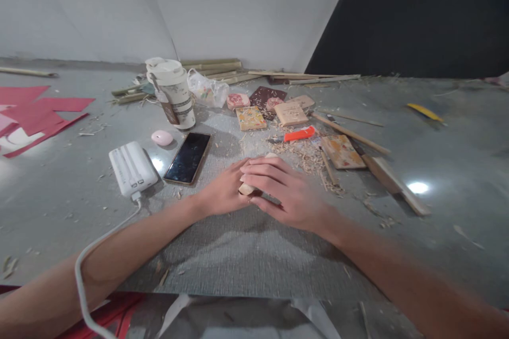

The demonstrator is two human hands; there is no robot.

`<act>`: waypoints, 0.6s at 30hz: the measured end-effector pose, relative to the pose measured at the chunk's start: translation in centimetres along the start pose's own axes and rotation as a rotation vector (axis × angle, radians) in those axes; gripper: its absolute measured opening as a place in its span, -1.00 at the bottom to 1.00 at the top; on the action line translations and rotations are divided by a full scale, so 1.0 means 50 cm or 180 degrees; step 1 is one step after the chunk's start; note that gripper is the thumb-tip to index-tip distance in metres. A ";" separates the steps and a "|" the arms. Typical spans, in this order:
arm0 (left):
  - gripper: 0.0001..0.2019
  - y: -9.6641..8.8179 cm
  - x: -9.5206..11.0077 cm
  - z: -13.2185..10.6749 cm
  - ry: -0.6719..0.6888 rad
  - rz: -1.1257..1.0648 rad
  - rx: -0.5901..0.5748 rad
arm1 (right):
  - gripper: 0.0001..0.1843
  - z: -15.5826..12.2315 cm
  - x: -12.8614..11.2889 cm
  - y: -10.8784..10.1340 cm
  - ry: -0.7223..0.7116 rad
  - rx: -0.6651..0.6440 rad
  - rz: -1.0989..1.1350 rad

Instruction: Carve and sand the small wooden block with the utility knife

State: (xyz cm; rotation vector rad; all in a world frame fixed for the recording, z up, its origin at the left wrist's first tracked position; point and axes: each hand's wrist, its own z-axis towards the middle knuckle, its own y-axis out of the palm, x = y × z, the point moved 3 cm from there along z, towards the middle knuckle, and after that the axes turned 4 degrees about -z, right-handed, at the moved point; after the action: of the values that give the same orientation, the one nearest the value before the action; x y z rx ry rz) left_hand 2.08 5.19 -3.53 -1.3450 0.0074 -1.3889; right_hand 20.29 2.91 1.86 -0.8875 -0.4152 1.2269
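A pale piece of wood sits between my hands over the grey mat, mostly covered by them. My left hand is closed around it from the left. From the right, my right hand lies over the wood and over the fingers of my left hand, its fingers bent and pressed against them. Just beyond my hands lies an orange utility knife among wood shavings. A dark phone rests left of my left hand.
A white power bank with a cable, a pink egg-shaped object and a lidded cup stand at left. Carved wooden blocks are behind, a cleaver-like blade and sticks at right, red paper far left.
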 end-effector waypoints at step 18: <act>-0.58 -0.004 0.012 0.002 -0.0075 -0.0061 -0.0090 | -0.61 -0.003 0.000 0.005 -0.0001 0.0046 0.0097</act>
State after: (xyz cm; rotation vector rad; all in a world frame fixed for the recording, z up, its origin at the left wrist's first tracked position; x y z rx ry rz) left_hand 2.21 4.93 -2.96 -1.3881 -0.0016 -1.3935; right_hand 20.25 2.88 1.54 -0.8841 -0.3940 1.2566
